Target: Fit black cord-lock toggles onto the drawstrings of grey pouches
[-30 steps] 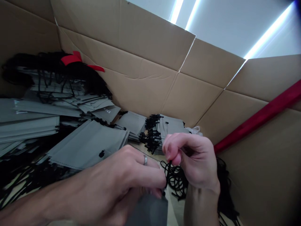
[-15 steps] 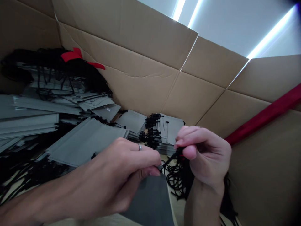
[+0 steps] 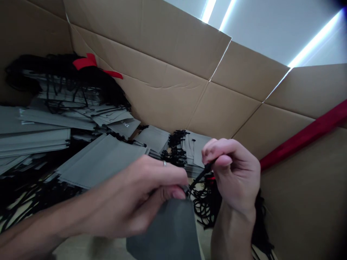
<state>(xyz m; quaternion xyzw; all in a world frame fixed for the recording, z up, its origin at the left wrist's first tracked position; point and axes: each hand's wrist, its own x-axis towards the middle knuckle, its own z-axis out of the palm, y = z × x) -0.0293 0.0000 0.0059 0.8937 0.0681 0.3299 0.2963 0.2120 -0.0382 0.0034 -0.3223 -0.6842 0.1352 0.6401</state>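
Observation:
My left hand, a ring on one finger, pinches the top corner of a grey fabric pouch that hangs below it. From that corner a black drawstring cord runs up to the right. My right hand grips the cord's other end between thumb and curled fingers, so the cord is stretched between the two hands. Just what sits under the right fingertips is hidden. Behind the right wrist lies a tangle of loose black cords.
Stacks of grey pouches with black cords fill the left and middle. A smaller pouch stack stands at the back. A black cord bundle with a red strip lies far left. Cardboard walls enclose the area; a red band crosses the right.
My right hand has moved slightly left and up, and more cord shows between the hands. The pouch has swung a little to the left under my left hand.

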